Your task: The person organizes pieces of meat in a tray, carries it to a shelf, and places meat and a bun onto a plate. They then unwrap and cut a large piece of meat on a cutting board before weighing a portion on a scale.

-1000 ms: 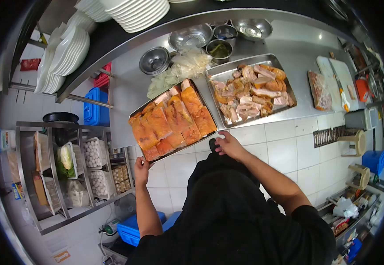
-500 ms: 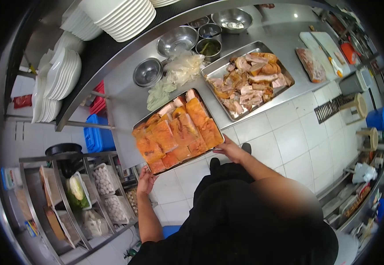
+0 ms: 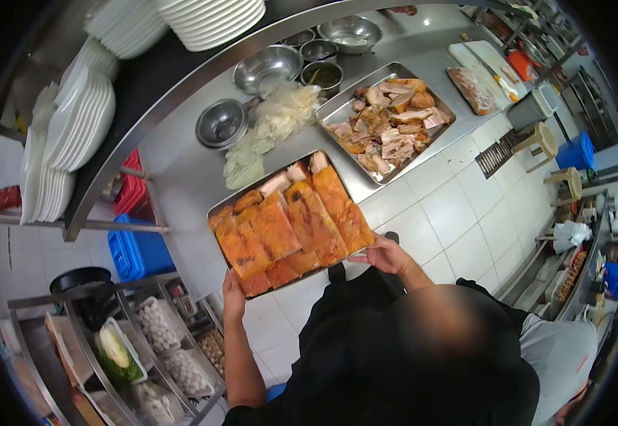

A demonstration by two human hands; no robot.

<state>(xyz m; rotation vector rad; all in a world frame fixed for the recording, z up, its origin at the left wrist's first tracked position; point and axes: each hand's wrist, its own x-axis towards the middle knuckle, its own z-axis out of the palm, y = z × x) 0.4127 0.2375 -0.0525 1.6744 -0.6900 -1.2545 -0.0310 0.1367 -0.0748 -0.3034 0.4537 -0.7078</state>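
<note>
Over the steel counter (image 3: 184, 174) edge, our left hand (image 3: 233, 287) grips the roast-meat tray (image 3: 255, 183) at 7 o'clock; our right hand (image 3: 387, 254) grasps it at 4 o'clock.

A tray of chopped meat (image 3: 340, 108) and steel bowls (image 3: 266, 65) sit on the counter (image 3: 181, 170) below stacked plates (image 3: 213, 18).

steel tray (image 3: 218, 207), orange roast pork slabs (image 3: 291, 224)

Both hands grip a metal tray (image 3: 218, 206) of orange roast pork slabs (image 3: 291, 224); the left hand (image 3: 233, 293) holds its near left corner, the right hand (image 3: 387, 254) its near right edge; on the steel worktop (image 3: 181, 170) beyond sit a second tray of chopped meat (image 3: 387, 124), steel bowls (image 3: 266, 65) and plastic bags (image 3: 287, 110); white plates (image 3: 81, 113) are stacked above.
</note>
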